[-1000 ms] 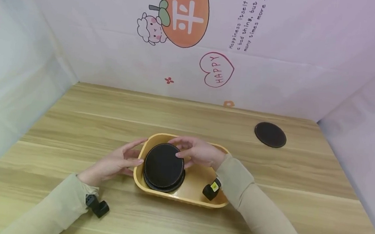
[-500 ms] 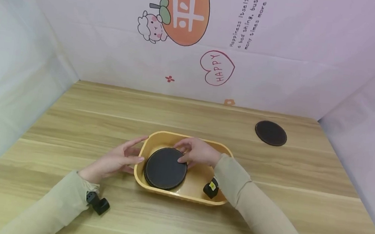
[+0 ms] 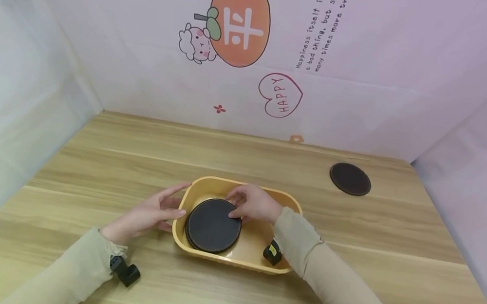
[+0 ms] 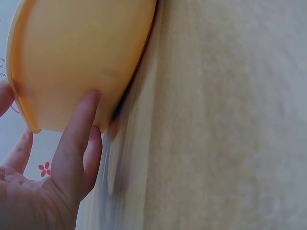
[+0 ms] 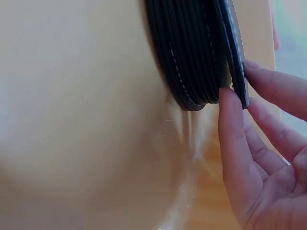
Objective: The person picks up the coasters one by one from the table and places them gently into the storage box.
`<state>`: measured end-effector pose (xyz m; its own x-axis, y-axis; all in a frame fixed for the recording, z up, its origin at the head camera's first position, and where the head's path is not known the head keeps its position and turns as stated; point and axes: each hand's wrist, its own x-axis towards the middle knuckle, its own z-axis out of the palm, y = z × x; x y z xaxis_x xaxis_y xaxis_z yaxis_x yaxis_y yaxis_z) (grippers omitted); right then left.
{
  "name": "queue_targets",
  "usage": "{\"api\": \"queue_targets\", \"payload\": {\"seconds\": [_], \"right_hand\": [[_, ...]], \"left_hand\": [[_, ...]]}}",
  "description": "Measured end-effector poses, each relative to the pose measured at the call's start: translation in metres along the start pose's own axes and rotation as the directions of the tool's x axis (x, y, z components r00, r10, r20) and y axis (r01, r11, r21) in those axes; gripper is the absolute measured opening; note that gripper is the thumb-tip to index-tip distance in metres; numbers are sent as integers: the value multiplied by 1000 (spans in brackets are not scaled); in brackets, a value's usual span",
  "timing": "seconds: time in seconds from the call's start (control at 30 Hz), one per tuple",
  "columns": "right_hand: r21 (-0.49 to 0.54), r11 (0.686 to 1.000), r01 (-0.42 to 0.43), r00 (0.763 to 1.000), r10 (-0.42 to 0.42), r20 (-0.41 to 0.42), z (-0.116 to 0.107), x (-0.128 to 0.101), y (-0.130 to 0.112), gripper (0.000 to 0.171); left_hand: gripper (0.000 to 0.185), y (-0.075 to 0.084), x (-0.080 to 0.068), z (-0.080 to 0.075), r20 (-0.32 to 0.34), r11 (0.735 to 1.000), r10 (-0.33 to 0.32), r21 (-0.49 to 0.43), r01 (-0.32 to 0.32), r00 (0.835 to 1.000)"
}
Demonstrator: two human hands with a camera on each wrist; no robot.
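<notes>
A stack of round black coasters (image 3: 214, 225) with light stitching lies at the left end of a yellow plastic basin (image 3: 255, 258). In the right wrist view my right hand (image 5: 273, 158) pinches the edge of the uppermost coaster (image 5: 235, 52), which stands slightly apart from the several coasters (image 5: 187, 52) under it. From the head view, my right hand (image 3: 258, 205) reaches into the basin from the right. My left hand (image 3: 149, 214) rests against the basin's left end, fingers spread and fairly straight. In the left wrist view its fingers (image 4: 74, 139) touch the outer wall (image 4: 81, 62).
Another dark coaster (image 3: 350, 179) lies flat on the wooden table (image 3: 92, 167) at the back right. Behind the table hangs a pale printed cloth (image 3: 145, 74), with more cloth at both sides. Black wrist cameras (image 3: 126, 273) are worn below both hands.
The top coaster, earlier held offset above the stack, has come down and lines up more closely with it. My right hand moved with it; my left hand stays at the basin.
</notes>
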<state>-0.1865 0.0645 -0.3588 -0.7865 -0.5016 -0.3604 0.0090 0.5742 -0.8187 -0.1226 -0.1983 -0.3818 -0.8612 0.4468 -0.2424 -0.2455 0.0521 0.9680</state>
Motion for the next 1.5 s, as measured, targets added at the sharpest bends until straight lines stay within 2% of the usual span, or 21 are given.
{"api": "queue_targets", "payload": {"seconds": [0.23,0.53,0.67,0.87,1.07,1.2,1.33,1.5], "right_hand": [[-86,996,22,999,-25,-31,0,-1,2,35],[-164,982,90,996,-89,11,-7,-6,-1,34],[-110,986,126,992,-123,28,-16,-12,-6,38],[58,984,169,984,-172,45,-37,-24,-13,45],[58,980,192,981,-193,20,-61,-42,-21,43],[25,981,192,981,-191,-23,-78,-53,-12,43],[-19,985,173,983,-174,-57,-93,-60,9,44],[8,990,138,986,-137,-94,-104,-67,41,46]], "left_hand": [[84,-1,0,0,22,1000,12,-10,-12,1000],[80,-1,0,0,-1,1000,5,0,-5,1000],[82,-1,1,0,10,1000,13,2,-13,1000],[82,1,1,1,10,1000,7,15,-7,1000],[81,-2,-1,0,-2,1000,7,18,-7,1000],[81,-2,-1,0,2,1000,17,17,-17,1000],[80,-2,0,0,2,1000,18,21,-18,1000],[81,-2,0,1,-5,1000,5,23,-5,1000]]}}
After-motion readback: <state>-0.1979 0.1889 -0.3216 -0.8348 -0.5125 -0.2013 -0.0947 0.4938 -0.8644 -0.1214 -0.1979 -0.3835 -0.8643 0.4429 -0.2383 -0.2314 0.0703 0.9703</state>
